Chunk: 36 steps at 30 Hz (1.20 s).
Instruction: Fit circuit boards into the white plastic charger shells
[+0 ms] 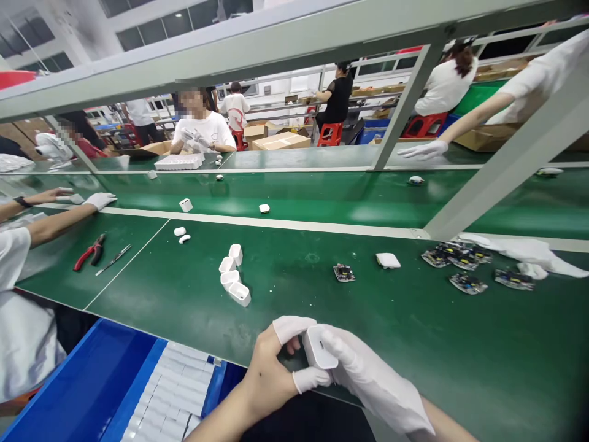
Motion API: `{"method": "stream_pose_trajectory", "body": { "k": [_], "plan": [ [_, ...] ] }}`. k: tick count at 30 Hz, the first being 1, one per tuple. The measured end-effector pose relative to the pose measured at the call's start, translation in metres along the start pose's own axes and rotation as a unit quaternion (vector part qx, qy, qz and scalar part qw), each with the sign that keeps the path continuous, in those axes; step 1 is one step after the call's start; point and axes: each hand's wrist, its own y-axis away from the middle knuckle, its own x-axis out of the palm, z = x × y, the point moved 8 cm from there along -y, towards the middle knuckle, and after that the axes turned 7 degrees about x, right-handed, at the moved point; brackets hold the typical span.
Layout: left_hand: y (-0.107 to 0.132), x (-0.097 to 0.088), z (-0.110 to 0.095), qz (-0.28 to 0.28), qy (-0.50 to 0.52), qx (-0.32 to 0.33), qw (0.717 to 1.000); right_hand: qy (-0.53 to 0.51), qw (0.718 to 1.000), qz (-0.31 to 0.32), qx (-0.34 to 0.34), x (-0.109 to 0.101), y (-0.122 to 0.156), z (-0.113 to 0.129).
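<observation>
Near the table's front edge I hold a white plastic charger housing (317,348) with a small slot in its end face. My left hand (272,362), with white covers on thumb and forefinger, grips it from the left. My right hand (356,359), in a white glove, closes on it from the right, its fingers lying over the slotted face. Several similar white housings (239,293) stand in a bent row on the green table. Beyond my hands lie a bare circuit board (343,272) and a white-capped part (388,261).
Several circuit boards (468,283) and a white glove (529,250) lie at the right. Red-handled pliers (89,253) and tweezers (113,259) rest at the left, near a co-worker's gloved hand (100,201). A blue bin (87,374) holds white pieces below. A slanted post (506,156) rises at right.
</observation>
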Motion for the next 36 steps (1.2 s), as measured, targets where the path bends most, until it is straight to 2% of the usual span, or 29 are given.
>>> {"method": "stream_pose_trajectory", "body": {
  "k": [3, 9, 14, 18, 20, 21, 22, 23, 24, 25, 26, 28, 30, 32, 34, 36],
  "plan": [
    [-0.001, 0.002, -0.001, -0.014, 0.031, -0.003, 0.999, -0.037, 0.999, -0.004, 0.006, 0.0, -0.001, -0.008],
    [0.004, 0.004, 0.008, -0.013, 0.074, -0.02, 0.997, -0.037, 0.999, -0.002, 0.02, -0.001, 0.001, -0.012],
    [0.004, 0.0, 0.007, -0.019, 0.042, -0.006, 0.999, -0.054, 0.998, 0.014, 0.017, 0.001, 0.0, -0.008],
    [-0.003, -0.001, -0.004, 0.0, -0.003, 0.044, 0.999, -0.061, 0.997, 0.031, 0.026, 0.008, 0.001, 0.003],
    [-0.004, -0.003, -0.004, 0.014, -0.033, 0.053, 0.998, -0.026, 0.998, 0.047, 0.036, 0.008, -0.004, 0.012],
    [-0.003, -0.006, -0.001, 0.012, -0.054, 0.049, 0.997, 0.021, 0.999, 0.037, 0.029, 0.002, -0.01, 0.02],
    [0.001, -0.012, 0.001, 0.0, -0.077, 0.042, 0.996, 0.095, 0.995, 0.0, 0.012, -0.01, -0.019, 0.031],
    [0.007, -0.019, 0.004, -0.019, -0.102, 0.034, 0.994, 0.189, 0.98, -0.058, -0.02, -0.026, -0.031, 0.048],
    [0.015, -0.029, 0.006, -0.042, -0.126, 0.03, 0.991, 0.303, 0.937, -0.161, -0.057, -0.049, -0.042, 0.07],
    [0.025, -0.038, 0.007, -0.066, -0.148, 0.028, 0.986, 0.428, 0.851, -0.295, -0.072, -0.074, -0.051, 0.095],
    [0.038, -0.048, 0.007, -0.087, -0.168, 0.031, 0.981, 0.466, 0.808, -0.353, -0.069, -0.094, -0.065, 0.113],
    [0.068, -0.063, 0.005, -0.116, -0.201, 0.045, 0.972, 0.502, 0.758, -0.412, -0.07, -0.127, -0.095, 0.147],
    [0.103, -0.073, 0.005, -0.132, -0.226, 0.047, 0.964, 0.523, 0.721, -0.45, -0.069, -0.153, -0.121, 0.172],
    [0.141, -0.081, 0.016, -0.157, -0.238, 0.003, 0.958, 0.527, 0.696, -0.486, -0.042, -0.175, -0.139, 0.183],
    [0.178, -0.084, 0.037, -0.162, -0.236, -0.077, 0.955, 0.535, 0.688, -0.49, -0.012, -0.186, -0.155, 0.18],
    [0.221, -0.093, 0.069, -0.182, -0.23, -0.205, 0.934, 0.555, 0.675, -0.486, -0.011, -0.184, -0.167, 0.172]
  ]
}}
